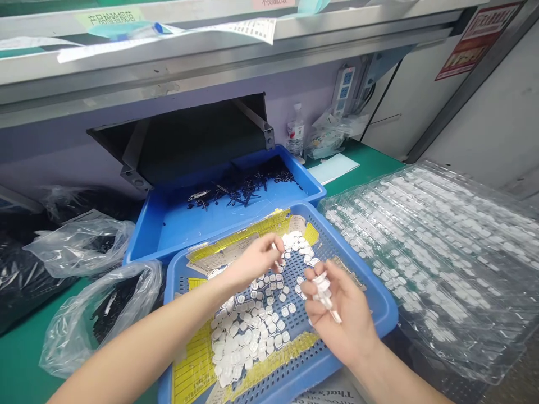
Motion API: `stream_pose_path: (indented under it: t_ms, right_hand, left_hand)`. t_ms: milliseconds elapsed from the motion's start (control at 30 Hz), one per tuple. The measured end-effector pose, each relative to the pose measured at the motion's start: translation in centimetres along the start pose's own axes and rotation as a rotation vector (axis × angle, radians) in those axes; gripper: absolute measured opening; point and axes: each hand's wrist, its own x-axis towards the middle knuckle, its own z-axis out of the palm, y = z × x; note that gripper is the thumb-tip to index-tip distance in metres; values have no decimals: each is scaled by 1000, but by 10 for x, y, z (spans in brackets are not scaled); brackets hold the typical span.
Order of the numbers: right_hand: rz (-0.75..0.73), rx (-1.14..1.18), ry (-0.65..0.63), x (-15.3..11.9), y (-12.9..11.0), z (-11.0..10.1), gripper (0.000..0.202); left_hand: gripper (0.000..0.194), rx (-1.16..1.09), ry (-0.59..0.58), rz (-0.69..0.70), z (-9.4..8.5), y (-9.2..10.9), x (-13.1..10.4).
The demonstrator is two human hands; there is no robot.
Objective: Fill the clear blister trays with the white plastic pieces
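My left hand [267, 253] hangs over the far middle of a blue perforated basket [385, 308], its fingers pinched around a small white piece. Palm up over the basket's right side, my right hand [337, 303] curls around several small white square pieces [323, 290]. Loose white square pieces [240, 336] with rounded corners lie heaped at the near left of the basket. A smaller group [297, 242] sits near its far right corner, with a few scattered between. Yellow printed sheets [191, 336] taped inside cover parts of the basket's floor and sides.
Behind the basket, a blue tray [168, 224] holds thin black scraps. Clear plastic trays [442, 252] filled with white pieces are stacked at right. Plastic bags [101, 314] with black parts lie left. A bottle [296, 132] stands by the wall, below an overhanging metal shelf [210, 62].
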Motion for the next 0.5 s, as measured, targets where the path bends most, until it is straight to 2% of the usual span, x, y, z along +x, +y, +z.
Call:
stream_pose_path:
  t_ms: [67,133,267,367,500]
  right_hand:
    - [-31,42,0,0,-2,0,9]
    - [-46,62,7,-1,-3,0,8]
    - [-82,45,51,-2,-4,1,8]
    - [-103,7,65,-1,-2,2,7]
    - [-79,-11,57,2,-1,0,11]
  left_hand:
    - [9,335,-124,-48,7,-14,3]
    - [12,446,-182,-43,19,-26,2]
    - [18,650,-210,-56,42,-37,-3]
    - [15,751,-214,-71,46,-39,-4]
    - [15,826,-218,-73,41,-40,0]
